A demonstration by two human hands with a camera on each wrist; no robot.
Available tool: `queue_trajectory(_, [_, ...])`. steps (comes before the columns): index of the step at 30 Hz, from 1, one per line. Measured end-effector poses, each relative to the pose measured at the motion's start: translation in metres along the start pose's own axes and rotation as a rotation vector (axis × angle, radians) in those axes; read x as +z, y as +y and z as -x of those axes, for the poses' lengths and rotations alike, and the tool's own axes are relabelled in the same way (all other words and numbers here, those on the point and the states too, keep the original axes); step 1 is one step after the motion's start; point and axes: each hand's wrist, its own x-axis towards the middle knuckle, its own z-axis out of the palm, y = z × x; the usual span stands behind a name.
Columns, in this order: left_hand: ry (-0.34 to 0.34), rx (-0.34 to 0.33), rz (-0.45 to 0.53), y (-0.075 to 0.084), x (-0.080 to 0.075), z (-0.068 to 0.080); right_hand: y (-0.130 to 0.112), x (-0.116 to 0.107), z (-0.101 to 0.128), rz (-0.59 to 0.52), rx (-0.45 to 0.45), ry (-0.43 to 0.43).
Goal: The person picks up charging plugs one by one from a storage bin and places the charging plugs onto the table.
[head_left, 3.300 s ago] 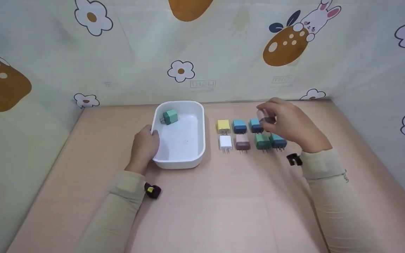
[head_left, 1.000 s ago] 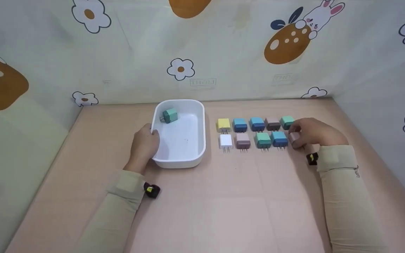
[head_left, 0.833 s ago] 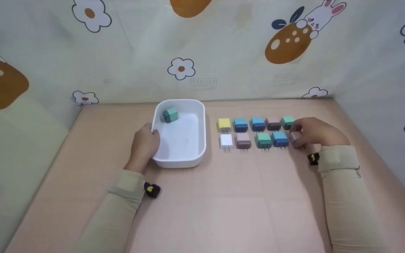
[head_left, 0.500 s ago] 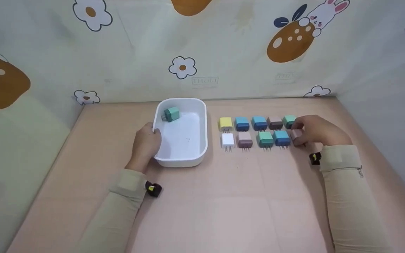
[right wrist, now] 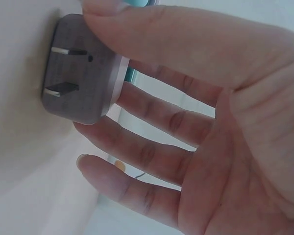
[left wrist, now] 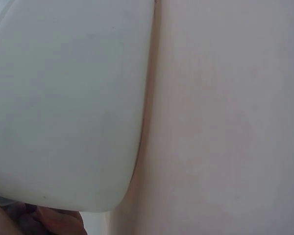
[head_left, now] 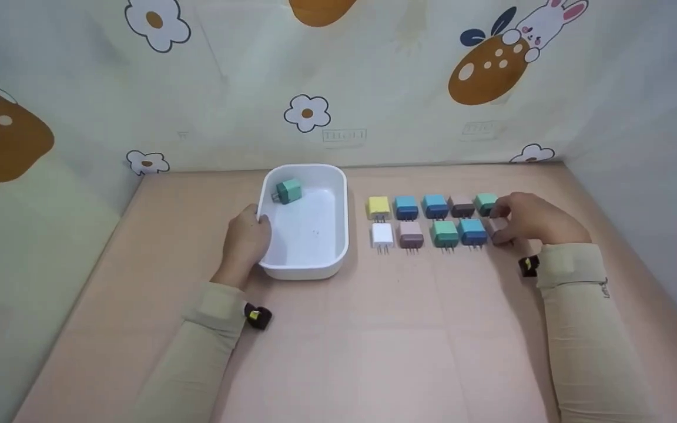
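My right hand (head_left: 503, 220) pinches a pink plug adapter (head_left: 496, 228) at the right end of the front row of adapters, low at the table. In the right wrist view the thumb (right wrist: 152, 34) lies along the adapter (right wrist: 83, 68), whose two prongs show, and the other fingers spread behind it. My left hand (head_left: 249, 234) grips the left rim of a white tub (head_left: 309, 271). A green adapter (head_left: 288, 190) lies in the tub's far corner. The left wrist view shows only the tub's wall (left wrist: 63, 98) and a bit of the hand (left wrist: 49, 223).
Two rows of adapters stand right of the tub: yellow (head_left: 378, 206), two blue, brown and green (head_left: 484, 202) behind; white (head_left: 382, 234), pink-brown, green and blue (head_left: 472, 231) in front. Patterned walls close in the back and both sides.
The right hand has carried the pink adapter from above the back row down to the right end of the front row. Over the last second it barely shifts. The left hand stays put.
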Motion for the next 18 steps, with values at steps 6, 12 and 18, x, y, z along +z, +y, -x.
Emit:
queue_trajectory(6, [0.003,0.01,0.001,0.0008,0.0001,-0.0009,0.0004,-0.0008,0.0,-0.003,-0.005,0.015])
queue_trajectory(12, [0.001,0.007,0.004,-0.0009,0.0041,0.003,0.0012,0.0017,0.0045,-0.017,0.0,0.003])
queue_trajectory(18, [-0.006,-0.008,0.007,0.0039,-0.0006,0.0021,-0.0005,-0.0027,0.0037,-0.013,-0.017,0.003])
